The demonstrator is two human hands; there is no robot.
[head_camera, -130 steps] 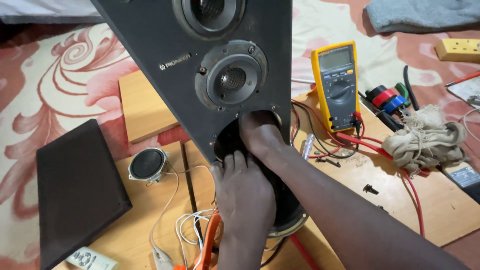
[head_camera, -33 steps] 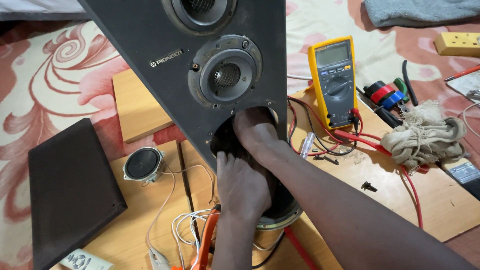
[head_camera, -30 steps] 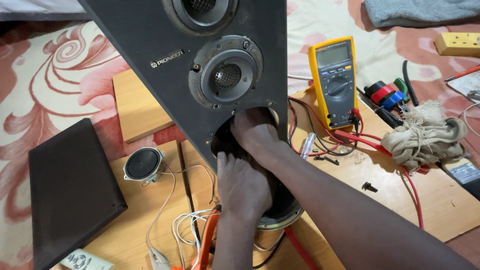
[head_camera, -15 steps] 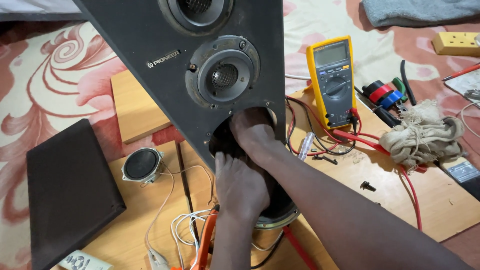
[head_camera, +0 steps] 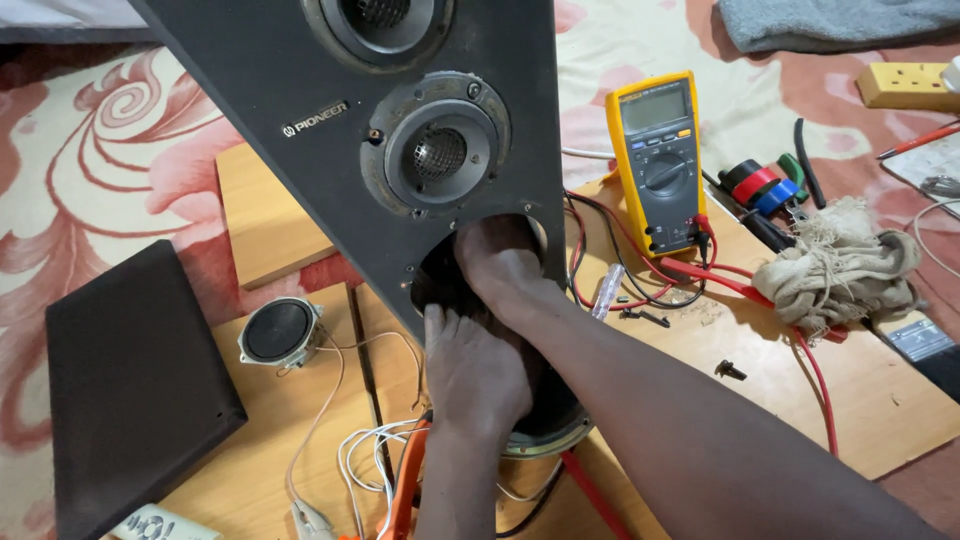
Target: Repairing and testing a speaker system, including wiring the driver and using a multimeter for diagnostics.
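A black speaker cabinet (head_camera: 300, 170) leans tilted over a wooden board (head_camera: 640, 370). It carries a midrange driver (head_camera: 437, 155) and a smaller driver (head_camera: 380, 15) above that. At its lower end is a round opening (head_camera: 440, 285). My right hand (head_camera: 505, 265) reaches into this opening, and its fingers are hidden inside. My left hand (head_camera: 480, 370) lies just below, on a large woofer (head_camera: 550, 440) whose metal rim shows under it. Its fingers curl over the woofer's top edge at the opening.
A yellow multimeter (head_camera: 660, 160) with red and black leads lies to the right, beside tape rolls (head_camera: 760, 185) and a rag (head_camera: 840, 270). A small loose speaker (head_camera: 278, 332) with white wires and a black grille panel (head_camera: 130, 390) lie to the left. Loose screws (head_camera: 730, 370) sit on the board.
The cabinet has drifted slightly left in view. Both hands stay at the opening, with the right hand a little deeper inside.
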